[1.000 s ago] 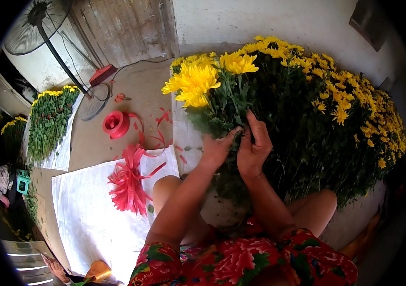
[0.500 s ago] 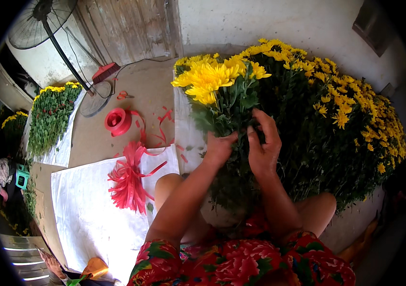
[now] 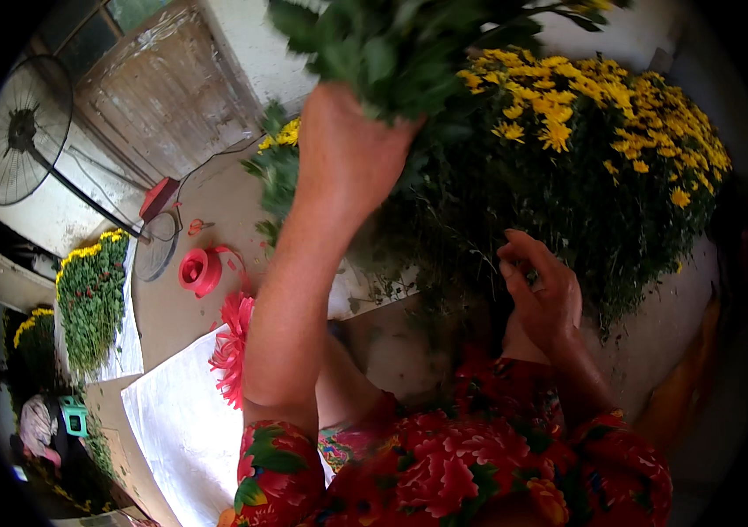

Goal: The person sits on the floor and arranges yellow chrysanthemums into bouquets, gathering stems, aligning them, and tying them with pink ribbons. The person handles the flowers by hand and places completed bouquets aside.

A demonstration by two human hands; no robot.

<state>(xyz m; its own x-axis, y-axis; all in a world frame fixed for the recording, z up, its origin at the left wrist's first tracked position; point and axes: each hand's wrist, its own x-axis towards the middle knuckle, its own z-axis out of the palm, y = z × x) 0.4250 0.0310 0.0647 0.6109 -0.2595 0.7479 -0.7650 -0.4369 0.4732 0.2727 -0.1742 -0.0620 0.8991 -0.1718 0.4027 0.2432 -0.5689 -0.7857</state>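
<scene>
My left hand (image 3: 358, 154) is raised high and closed around the stems of a bunch of yellow chrysanthemums (image 3: 383, 61). The bunch's green leaves are blurred, and most of its flower heads lie beyond the upper edge. Lower on the right, my right hand (image 3: 548, 294) hovers over my lap, fingers loosely curved and the thumb apart from them. Bits of green show in that gap; whether they lie in the hand or behind it is unclear. Beside it rises a big heap of cut yellow chrysanthemums (image 3: 558, 114), stems toward me.
Left of my forearm are a fringed bundle of red ribbon strips (image 3: 232, 351) on a white sheet (image 3: 176, 422), a red ribbon spool (image 3: 200, 270) and red scissors (image 3: 198, 227). Farther off stand a fan (image 3: 23, 132), a broom (image 3: 158, 198), another flower pile (image 3: 93, 299) and a green stool (image 3: 73, 416).
My left hand has lifted the chrysanthemum bunch up and away from my lap. My right hand has come off the stems and drawn back to the right. The view has turned.
</scene>
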